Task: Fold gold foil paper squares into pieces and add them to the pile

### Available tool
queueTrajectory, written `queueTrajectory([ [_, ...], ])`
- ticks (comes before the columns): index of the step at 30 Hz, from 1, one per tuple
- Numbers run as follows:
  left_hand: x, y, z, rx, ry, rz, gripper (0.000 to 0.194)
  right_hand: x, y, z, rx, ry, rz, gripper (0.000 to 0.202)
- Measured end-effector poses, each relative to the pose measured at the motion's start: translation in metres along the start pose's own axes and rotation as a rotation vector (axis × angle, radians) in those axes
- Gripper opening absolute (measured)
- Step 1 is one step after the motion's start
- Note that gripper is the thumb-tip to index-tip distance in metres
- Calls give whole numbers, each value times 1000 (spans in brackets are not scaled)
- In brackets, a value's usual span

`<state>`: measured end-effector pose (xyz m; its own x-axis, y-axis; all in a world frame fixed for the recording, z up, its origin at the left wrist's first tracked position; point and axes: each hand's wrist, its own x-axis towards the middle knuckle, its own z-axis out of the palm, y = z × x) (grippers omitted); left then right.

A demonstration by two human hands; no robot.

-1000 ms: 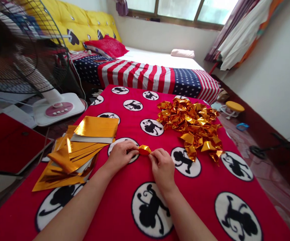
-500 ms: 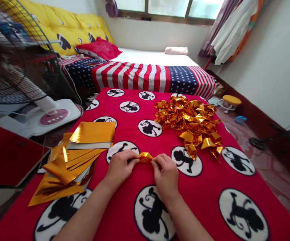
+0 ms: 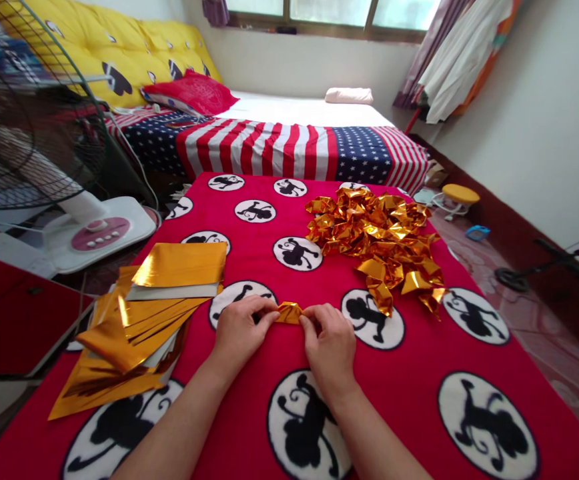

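A small folded piece of gold foil paper (image 3: 289,313) is stretched between my two hands, just above or on the red cloth. My left hand (image 3: 243,331) pinches its left end between thumb and forefinger. At the right end, my right hand (image 3: 330,338) grips it the same way. Left of my hands lies a loose stack of flat gold foil sheets (image 3: 179,265), some showing a pale underside. Beyond my right hand is a heap of folded gold foil pieces (image 3: 374,230), crumpled and shiny.
The table carries a red cloth (image 3: 394,413) with black monkey figures in white circles. A floor fan (image 3: 102,233) stands at the left, close to the table's edge. Past the far edge is a bed (image 3: 289,150); a yellow stool (image 3: 460,194) stands at the right.
The gold piece looks flatter, with a wider folded face toward me. Both hands keep their pinch and have barely moved. The view has shifted slightly.
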<state>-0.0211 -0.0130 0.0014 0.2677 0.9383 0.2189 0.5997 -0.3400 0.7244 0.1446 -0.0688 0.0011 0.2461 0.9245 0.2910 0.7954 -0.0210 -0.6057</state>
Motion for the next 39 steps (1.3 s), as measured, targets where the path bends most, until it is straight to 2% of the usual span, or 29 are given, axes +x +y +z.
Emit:
queueTrajectory([
  [12, 3, 0, 6, -51, 50, 58, 8, -3, -3, 5, -118, -27, -20, 6],
  [17, 3, -2, 6, -64, 17, 68, 9, -2, -4, 6, -117, 4, -14, 5],
  [24, 3, -2, 4, -125, -2, 37, 6, -1, -1, 1, 31, -4, 5, 13],
  [32, 1, -1, 2, -198, -28, 6, 6, -1, 1, -1, 159, 9, 13, 11],
  [39, 2, -1, 7, -65, 31, 3, 5, 0, 0, 2, 58, 16, 21, 10],
])
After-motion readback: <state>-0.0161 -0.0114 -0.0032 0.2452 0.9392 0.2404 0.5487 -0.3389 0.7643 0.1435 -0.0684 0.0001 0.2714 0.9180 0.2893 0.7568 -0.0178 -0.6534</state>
